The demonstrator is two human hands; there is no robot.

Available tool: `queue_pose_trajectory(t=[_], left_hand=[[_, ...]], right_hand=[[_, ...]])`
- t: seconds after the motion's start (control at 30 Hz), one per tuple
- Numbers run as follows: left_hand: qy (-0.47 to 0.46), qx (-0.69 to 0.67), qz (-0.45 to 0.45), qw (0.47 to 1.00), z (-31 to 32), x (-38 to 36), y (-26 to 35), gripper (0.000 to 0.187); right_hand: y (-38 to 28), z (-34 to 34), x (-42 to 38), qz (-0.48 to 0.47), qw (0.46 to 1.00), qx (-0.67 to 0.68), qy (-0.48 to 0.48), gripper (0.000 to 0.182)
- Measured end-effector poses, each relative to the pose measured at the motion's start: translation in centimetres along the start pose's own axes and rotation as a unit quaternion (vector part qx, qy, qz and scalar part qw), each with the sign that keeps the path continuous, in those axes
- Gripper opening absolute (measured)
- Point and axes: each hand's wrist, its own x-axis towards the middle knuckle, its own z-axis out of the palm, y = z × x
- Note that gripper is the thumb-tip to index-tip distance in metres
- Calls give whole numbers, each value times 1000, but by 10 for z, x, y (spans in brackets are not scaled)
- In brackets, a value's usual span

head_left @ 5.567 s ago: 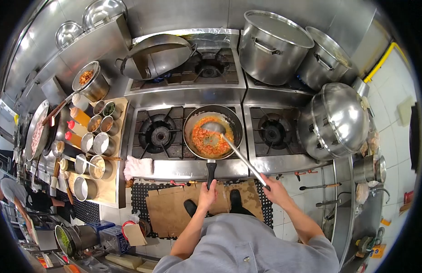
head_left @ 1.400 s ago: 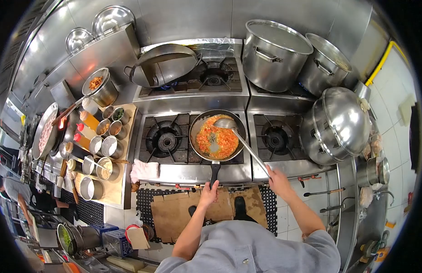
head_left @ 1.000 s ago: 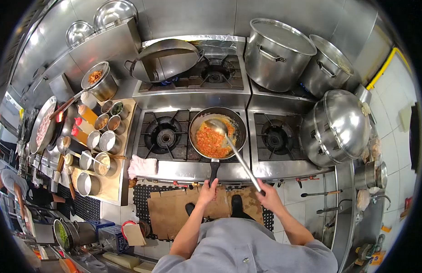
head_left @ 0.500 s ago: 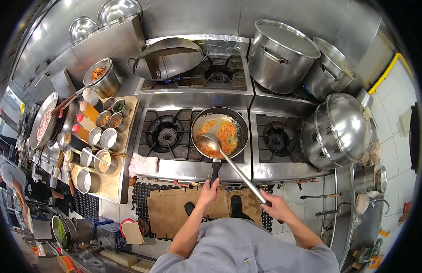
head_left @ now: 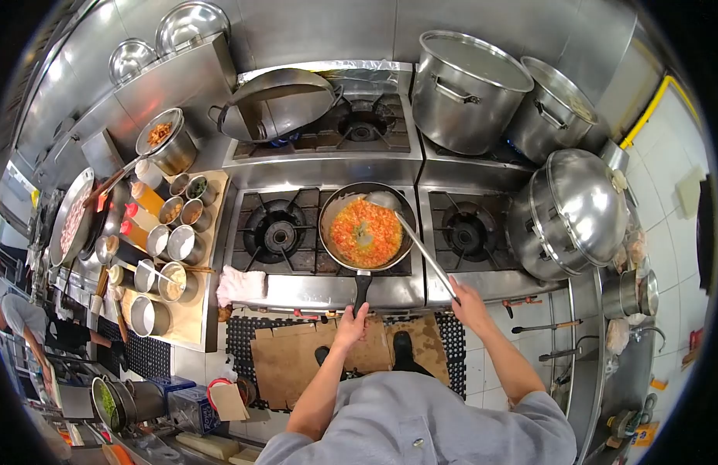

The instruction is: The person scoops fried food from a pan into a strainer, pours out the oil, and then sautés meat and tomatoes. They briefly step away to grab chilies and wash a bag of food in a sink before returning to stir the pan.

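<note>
My left hand is closed around the black handle of a frying pan, which sits on the front burner grate. Inside the pan spreads a chopped, wet orange-red food mixture with a paler patch near its middle. My right hand grips the end of a long metal ladle. The ladle's bowl rests at the pan's far right side, against the edge of the food.
A wok stands on the back burner. Large stockpots and a domed steamer are at the right. Left of the stove, a board holds several metal containers and squeeze bottles. A pink cloth lies on the stove's front edge. A co-worker is at far left.
The ladle bowl has moved from the pan's near left to its far right, and my right hand has shifted up and forward. The food now covers more of the pan. My left hand keeps its hold.
</note>
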Motion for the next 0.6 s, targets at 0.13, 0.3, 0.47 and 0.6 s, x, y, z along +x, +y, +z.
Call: queue_pose_trajectory(t=[0.13,0.3,0.47,0.6], left_hand=[[0,-11,1,1000,2,3,-5,44],[3,-17,2,1000,3,1,-5,44],[-1,-18,5,1000,-1,5,-9,45],[6,-17,19,1000,2,0,-4,46]], right_hand=[[-24,-2,-61,86,991,78,-71,56],[-69,-1,-86,173,944,267,-93,60],[-44,12,-27,69,980,185,-21,59],[-29,14,28,75,992,101,-32,56]])
